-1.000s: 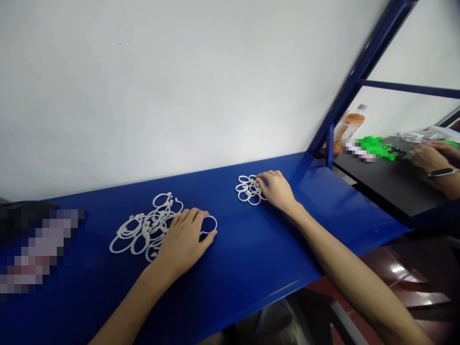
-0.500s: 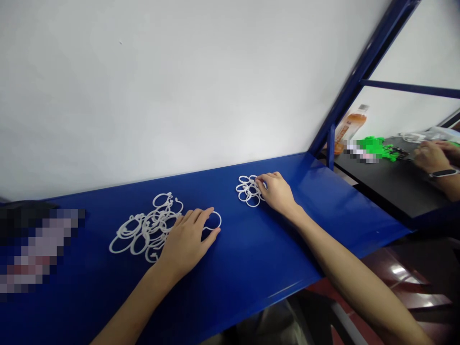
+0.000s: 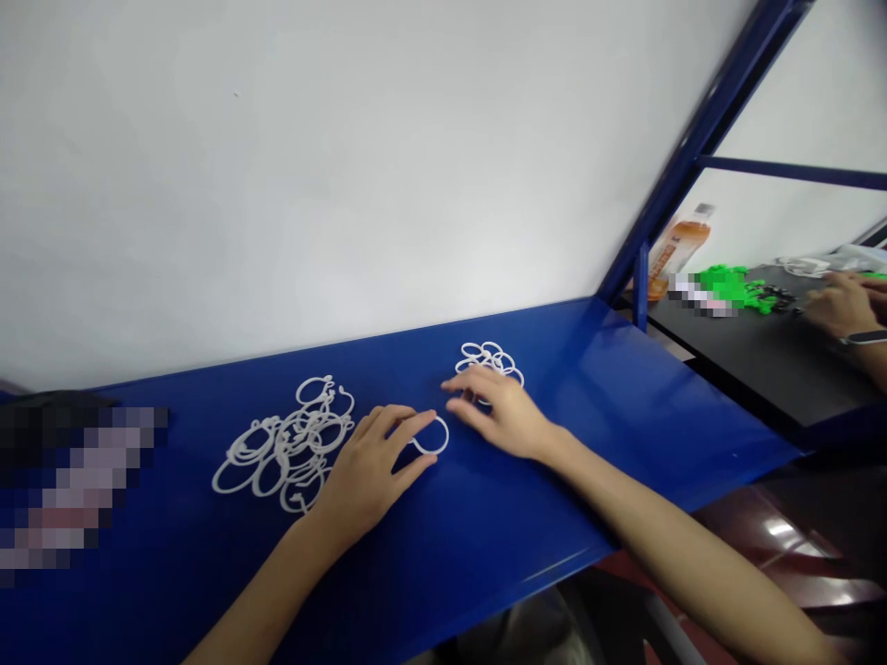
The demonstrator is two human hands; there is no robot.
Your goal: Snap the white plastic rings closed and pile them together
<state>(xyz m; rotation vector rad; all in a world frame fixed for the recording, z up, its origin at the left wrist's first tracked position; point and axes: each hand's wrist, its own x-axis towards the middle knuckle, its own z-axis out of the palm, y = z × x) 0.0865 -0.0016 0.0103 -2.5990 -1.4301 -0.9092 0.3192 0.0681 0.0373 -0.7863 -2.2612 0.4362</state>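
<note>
My left hand (image 3: 374,462) pinches a white plastic ring (image 3: 446,436) by its sides, between thumb and fingers, low over the blue table. Left of that hand lies a tangled heap of white rings (image 3: 260,476), some with small knobs and gaps. The lower right part of the heap is partly covered by the hand. My right hand (image 3: 503,411) is held open, thumb and fingers apart and pointing left, with nothing visible between them. Just behind it sits a smaller cluster of white rings (image 3: 511,362), laid overlapping in a rounded group and partly hidden by the hand.
The blue tabletop (image 3: 471,536) meets a white wall (image 3: 346,185) at the back. A blue metal frame (image 3: 641,286) rises at the right. Beyond it, another person's hands (image 3: 842,305) are at a black table with green pieces (image 3: 724,282) and a bottle (image 3: 683,249).
My right hand has left the small ring cluster, coming left and nearer to me with its fingers spreading. My left hand has shifted slightly right, carrying the ring.
</note>
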